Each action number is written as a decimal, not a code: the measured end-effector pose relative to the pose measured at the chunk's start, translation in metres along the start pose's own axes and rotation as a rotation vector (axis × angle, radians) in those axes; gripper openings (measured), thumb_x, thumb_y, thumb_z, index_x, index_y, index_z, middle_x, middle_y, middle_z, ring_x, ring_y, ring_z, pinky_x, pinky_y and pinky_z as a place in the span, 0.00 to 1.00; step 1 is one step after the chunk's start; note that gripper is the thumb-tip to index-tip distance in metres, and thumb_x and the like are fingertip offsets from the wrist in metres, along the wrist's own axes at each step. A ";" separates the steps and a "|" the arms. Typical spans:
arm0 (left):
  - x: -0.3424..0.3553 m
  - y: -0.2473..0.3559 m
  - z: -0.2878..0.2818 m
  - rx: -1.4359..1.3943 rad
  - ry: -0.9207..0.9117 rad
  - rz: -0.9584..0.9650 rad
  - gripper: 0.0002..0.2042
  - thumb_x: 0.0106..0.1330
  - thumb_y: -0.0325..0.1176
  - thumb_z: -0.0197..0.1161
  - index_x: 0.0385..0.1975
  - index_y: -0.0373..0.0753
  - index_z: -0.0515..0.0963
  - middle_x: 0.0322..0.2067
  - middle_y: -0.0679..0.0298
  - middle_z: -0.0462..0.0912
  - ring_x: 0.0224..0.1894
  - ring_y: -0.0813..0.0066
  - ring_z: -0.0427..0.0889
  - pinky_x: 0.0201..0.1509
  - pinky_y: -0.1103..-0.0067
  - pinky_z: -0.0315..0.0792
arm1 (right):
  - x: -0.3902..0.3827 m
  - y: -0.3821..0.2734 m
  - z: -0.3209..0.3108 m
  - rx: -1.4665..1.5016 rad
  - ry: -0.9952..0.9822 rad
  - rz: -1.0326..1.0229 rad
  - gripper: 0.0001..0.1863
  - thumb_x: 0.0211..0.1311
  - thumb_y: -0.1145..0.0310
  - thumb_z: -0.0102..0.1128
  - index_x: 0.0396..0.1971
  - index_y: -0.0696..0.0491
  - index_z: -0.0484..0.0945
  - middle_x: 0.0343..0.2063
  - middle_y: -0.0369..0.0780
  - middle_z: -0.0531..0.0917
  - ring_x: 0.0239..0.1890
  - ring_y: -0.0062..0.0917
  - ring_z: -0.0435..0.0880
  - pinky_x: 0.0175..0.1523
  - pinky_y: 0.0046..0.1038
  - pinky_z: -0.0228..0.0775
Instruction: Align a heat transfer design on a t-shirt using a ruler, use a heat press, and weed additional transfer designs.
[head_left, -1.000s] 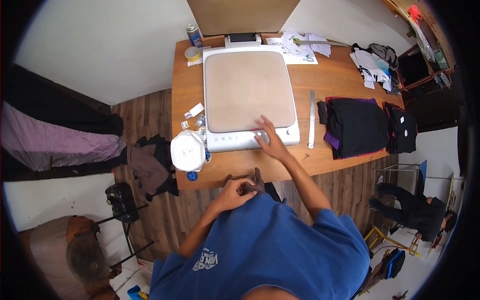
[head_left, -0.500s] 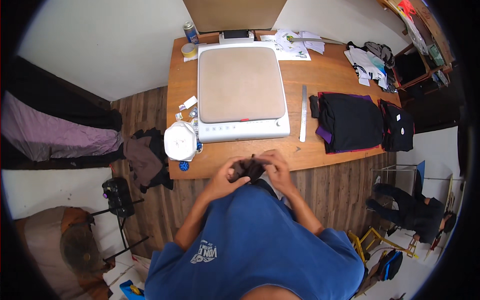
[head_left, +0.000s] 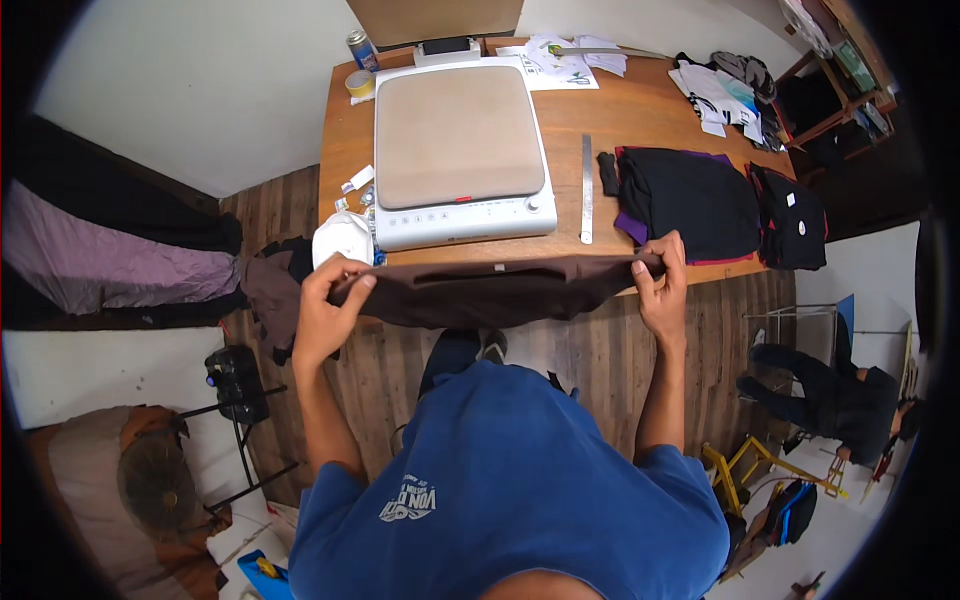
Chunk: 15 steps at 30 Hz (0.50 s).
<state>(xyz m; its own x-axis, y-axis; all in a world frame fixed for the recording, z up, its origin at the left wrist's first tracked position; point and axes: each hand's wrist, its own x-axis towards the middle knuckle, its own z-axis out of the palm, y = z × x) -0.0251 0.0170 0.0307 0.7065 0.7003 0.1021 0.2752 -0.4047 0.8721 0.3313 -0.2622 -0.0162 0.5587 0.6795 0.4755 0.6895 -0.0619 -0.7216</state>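
Observation:
A dark brown garment (head_left: 480,300) hangs stretched between my hands at the near edge of the table, with a small pale tag at the middle of its upper edge. My left hand (head_left: 335,295) pinches one end between thumb and fingers, beside a white container (head_left: 342,238). The other end is gripped by my right hand (head_left: 660,285), just in front of a folded black garment stack (head_left: 690,205). Straight beyond the cloth stands a white heat press (head_left: 465,232) with a beige padded plate (head_left: 458,135); its upper part is raised at the back.
A metal ruler (head_left: 587,190) lies right of the press on the wooden table (head_left: 562,170). Tape (head_left: 360,84), a spray can (head_left: 362,50) and papers (head_left: 575,65) sit at the back. More dark clothes (head_left: 272,295) are piled at left. Another person (head_left: 850,410) is far right.
The brown garment was bunched between my hands close to my body; now my hands are wide apart and it is spread out. The view of the table has shifted slightly.

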 end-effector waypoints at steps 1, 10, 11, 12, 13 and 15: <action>0.005 0.003 -0.001 0.056 0.046 0.063 0.04 0.68 0.25 0.65 0.36 0.30 0.78 0.31 0.68 0.75 0.34 0.84 0.71 0.40 0.84 0.66 | 0.006 -0.004 -0.005 -0.020 -0.026 -0.066 0.04 0.61 0.79 0.57 0.34 0.59 0.72 0.32 0.40 0.67 0.37 0.27 0.67 0.45 0.26 0.60; 0.009 0.017 0.033 0.195 0.522 0.289 0.04 0.71 0.25 0.60 0.38 0.31 0.77 0.33 0.61 0.74 0.36 0.72 0.74 0.44 0.78 0.68 | 0.019 -0.035 -0.010 0.187 0.083 0.025 0.06 0.71 0.76 0.52 0.32 0.55 0.66 0.31 0.36 0.62 0.35 0.23 0.61 0.44 0.24 0.57; 0.006 0.014 0.035 0.247 0.591 0.307 0.04 0.70 0.26 0.62 0.37 0.32 0.77 0.31 0.60 0.74 0.36 0.67 0.74 0.43 0.74 0.67 | 0.017 -0.034 -0.012 0.124 0.097 -0.020 0.06 0.71 0.75 0.51 0.32 0.55 0.66 0.31 0.36 0.62 0.35 0.23 0.61 0.45 0.24 0.56; 0.003 0.012 0.035 0.301 0.660 0.324 0.04 0.68 0.27 0.65 0.36 0.34 0.78 0.30 0.59 0.75 0.35 0.62 0.75 0.43 0.71 0.67 | 0.015 -0.033 -0.014 0.062 0.110 -0.065 0.06 0.71 0.75 0.51 0.32 0.55 0.66 0.31 0.36 0.62 0.36 0.23 0.61 0.45 0.24 0.56; -0.001 0.013 0.034 0.304 0.662 0.324 0.04 0.68 0.27 0.65 0.36 0.34 0.78 0.30 0.59 0.75 0.35 0.62 0.75 0.43 0.71 0.67 | 0.014 -0.032 -0.017 0.065 0.108 -0.066 0.06 0.71 0.75 0.51 0.32 0.55 0.66 0.31 0.36 0.62 0.36 0.23 0.61 0.45 0.24 0.56; -0.006 0.019 0.028 0.423 0.705 0.421 0.04 0.65 0.26 0.66 0.34 0.34 0.77 0.28 0.59 0.75 0.35 0.60 0.74 0.43 0.69 0.67 | 0.015 -0.034 -0.025 -0.026 0.139 -0.150 0.06 0.70 0.73 0.51 0.32 0.55 0.65 0.32 0.37 0.62 0.36 0.24 0.61 0.46 0.25 0.56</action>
<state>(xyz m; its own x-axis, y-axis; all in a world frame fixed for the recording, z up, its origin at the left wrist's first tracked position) -0.0062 -0.0117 0.0329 0.2805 0.5861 0.7601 0.3990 -0.7915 0.4630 0.3282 -0.2686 0.0279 0.5061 0.5753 0.6426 0.7802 0.0122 -0.6254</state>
